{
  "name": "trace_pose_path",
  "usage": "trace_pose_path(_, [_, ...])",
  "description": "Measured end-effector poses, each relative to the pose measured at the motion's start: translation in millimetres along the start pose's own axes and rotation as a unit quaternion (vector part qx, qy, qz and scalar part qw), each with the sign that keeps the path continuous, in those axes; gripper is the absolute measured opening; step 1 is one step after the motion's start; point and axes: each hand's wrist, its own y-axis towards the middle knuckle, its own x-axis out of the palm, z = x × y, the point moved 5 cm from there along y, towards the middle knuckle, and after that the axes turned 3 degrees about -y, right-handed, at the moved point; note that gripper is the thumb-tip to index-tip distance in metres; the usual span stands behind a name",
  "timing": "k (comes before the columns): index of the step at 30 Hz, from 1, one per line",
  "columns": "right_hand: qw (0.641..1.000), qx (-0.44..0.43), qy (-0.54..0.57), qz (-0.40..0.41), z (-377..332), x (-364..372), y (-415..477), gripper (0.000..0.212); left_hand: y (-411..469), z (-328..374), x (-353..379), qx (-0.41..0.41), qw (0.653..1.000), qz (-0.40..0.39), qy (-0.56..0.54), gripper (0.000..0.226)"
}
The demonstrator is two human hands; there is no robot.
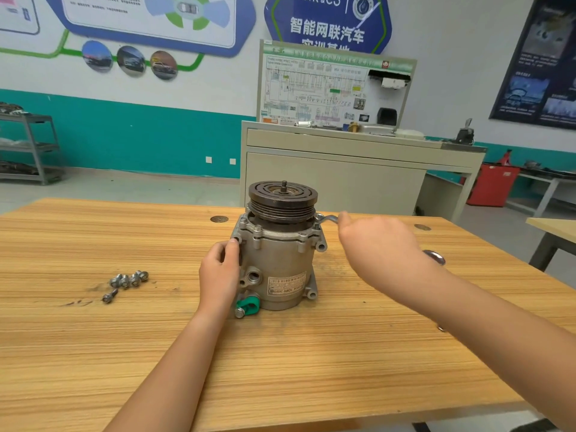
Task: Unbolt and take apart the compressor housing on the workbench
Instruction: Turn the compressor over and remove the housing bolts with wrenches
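Now I see the compressor (280, 263) upright on the tabletop (311, 369), pulley on top. My left hand (219, 272) grips its left side. My right hand (374, 244), just right of the compressor, curls round a wrench (328, 219) reaching its upper-right flange. Loose bolts (129, 280) lie well left.

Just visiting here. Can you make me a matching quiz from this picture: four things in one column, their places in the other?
Things: 1 loose bolts; 2 wrench; 3 green clip; 4 pulley.
Places: A atop the compressor; B in the right hand; C on the workbench, left of the compressor; D at the compressor's base.
Pairs: 1-C; 2-B; 3-D; 4-A.
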Motion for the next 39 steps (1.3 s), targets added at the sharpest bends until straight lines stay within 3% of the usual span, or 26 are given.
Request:
trace_pose_path(2, [0.999,-0.013,-0.029,-0.039,-11,-5,5,0.052,0,-1,0,-0.003,1.0,0.0,0.001,0.03])
trace_pose_path(5, [0.995,-0.042,-0.07,-0.06,-12,-12,9,0.037,1,-1,0,-0.001,1.0,-0.002,0.001,0.031])
trace_pose_path(15, [0.99,-0.075,-0.108,0.042,43,24,31,0.047,0,-2,1,-0.014,1.0,-0.002,0.003,0.031])
trace_pose_path(18, [0.996,-0.044,-0.036,0.066,50,41,47,0.043,2,-4,0,-0.022,1.0,-0.001,-0.004,0.031])
trace_pose_path(21, [0.991,0.003,0.111,0.077,50,59,56,0.041,1,-4,1,-0.023,1.0,-0.004,-0.006,0.031])
trace_pose_path(25, [0.944,0.059,0.292,0.144,48,74,50,0.039,2,6,0,-0.003,1.0,0.014,0.009,0.016])
trace_pose_path(26, [0.937,0.063,0.303,0.163,47,76,48,0.039,2,11,-4,0.007,0.999,0.036,0.019,0.007])
trace_pose_path(30, [0.918,0.081,0.327,0.211,52,75,40,0.037,-9,48,-21,0.126,0.983,0.13,0.027,0.02])
trace_pose_path(33, [0.826,0.168,0.49,0.224,62,74,40,0.029,-29,100,-7,0.329,0.937,0.077,0.084,0.019])
trace_pose_path(35, [0.716,0.24,0.637,0.154,54,85,43,0.022,-40,131,20,0.441,0.887,-0.031,0.134,0.02])
trace_pose_path(37, [0.589,0.264,0.763,0.037,27,98,42,0.015,-44,155,53,0.489,0.839,-0.141,0.192,0.02])
trace_pose_path(39, [0.513,0.256,0.818,-0.048,0,105,38,0.019,-42,159,90,0.484,0.76,-0.25,0.353,0.022])
